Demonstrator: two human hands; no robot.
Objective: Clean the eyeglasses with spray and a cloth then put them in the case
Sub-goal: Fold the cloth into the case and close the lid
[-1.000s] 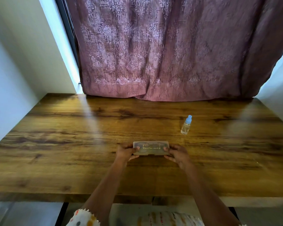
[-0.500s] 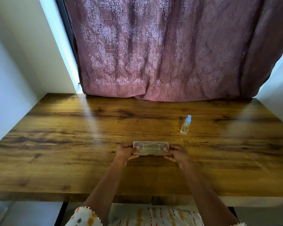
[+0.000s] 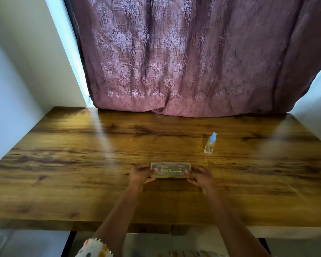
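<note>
We are gripping the shut case [image 3: 170, 170] mid-worktop [image 3: 72, 186], left hand [image 3: 142, 173] and right hand [image 3: 200, 178] each curling round an end. Bottle [image 3: 210, 143] standing at 2 o'clock. Judging: opening step; next, prying the lid.

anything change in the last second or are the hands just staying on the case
Nothing visibly changed. The left hand and right hand grip the closed case by its two ends, thumbs on top, just as before. The spray bottle stands upright in the same spot on the table, beyond the right hand.
</note>
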